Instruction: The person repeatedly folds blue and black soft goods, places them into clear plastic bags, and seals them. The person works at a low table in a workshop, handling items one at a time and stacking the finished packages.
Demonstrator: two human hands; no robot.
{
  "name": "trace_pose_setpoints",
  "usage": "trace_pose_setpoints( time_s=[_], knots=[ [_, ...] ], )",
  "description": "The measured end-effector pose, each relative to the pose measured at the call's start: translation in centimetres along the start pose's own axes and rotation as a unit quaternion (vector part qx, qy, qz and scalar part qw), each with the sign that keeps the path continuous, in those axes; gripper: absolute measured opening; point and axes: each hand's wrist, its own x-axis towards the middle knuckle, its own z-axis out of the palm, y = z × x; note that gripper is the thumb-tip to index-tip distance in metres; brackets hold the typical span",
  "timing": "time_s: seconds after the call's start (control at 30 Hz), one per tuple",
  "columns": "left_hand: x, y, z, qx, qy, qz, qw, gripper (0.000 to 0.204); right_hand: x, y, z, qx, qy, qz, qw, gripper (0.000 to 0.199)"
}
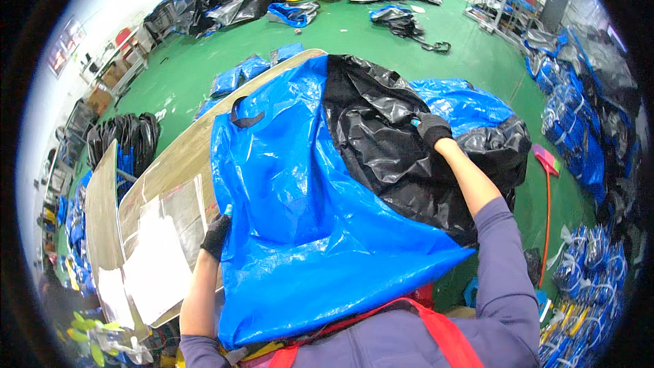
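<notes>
A large, glossy blue-and-black tarpaulin bag (293,184) lies spread over the table in front of me, its lower edge against my body. A black strap handle (246,115) shows near its upper left corner. At the bag's left edge, my left hand (216,235), in a dark glove, has its fingers closed on the blue side. My right hand (432,129), also gloved, reaches farther out and is closed on the crumpled black part. Something light blue shows at the fingertips of each hand; I cannot make out what it is.
The wood-patterned table (177,143) has white sheets (160,259) on its left part. More blue-and-black material (470,109) bulges beyond its right side. Piles of tarpaulin (238,0) lie on the green floor at the back. Blue bundles (572,129) and an orange-handled broom (547,197) stand right.
</notes>
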Motion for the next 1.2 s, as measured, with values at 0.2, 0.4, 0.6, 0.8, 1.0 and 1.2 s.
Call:
trace_pose_setpoints(
  time_s=[0.2, 0.4, 0.6, 0.8, 1.0, 1.2],
  knots=[
    [-0.3, -0.5, -10.1, 0.421, 0.264, 0.074, 0.865, 0.039, 1.9, 9.0, -5.6, 0.246, 0.082, -0.144, 0.955, 0.026],
    [-6.4, 2.6, -14.4, 0.489, 0.119, -0.056, 0.862, 0.054, 0.0, 10.2, 2.0, 0.056, -0.027, 0.115, 0.991, 0.046],
    [-8.4, 17.1, -9.2, 0.553, -0.206, -0.126, 0.797, 0.062, 2.3, -1.7, -9.7, -0.072, -0.072, -0.215, 0.971, 0.106],
    [-6.4, 22.0, 15.1, 0.484, -0.407, 0.242, 0.736, 0.072, 8.9, -19.1, -2.3, 0.058, -0.010, -0.266, 0.962, 0.076],
    [-10.9, 4.5, 35.1, 0.221, -0.402, 0.576, 0.677, 0.058, 14.9, -24.1, 0.4, 0.050, 0.186, -0.217, 0.957, 0.032],
    [-8.3, 9.8, 31.8, 0.310, -0.618, 0.278, 0.667, 0.040, 11.7, -27.9, -2.3, 0.030, 0.206, -0.195, 0.958, 0.040]
  ],
)
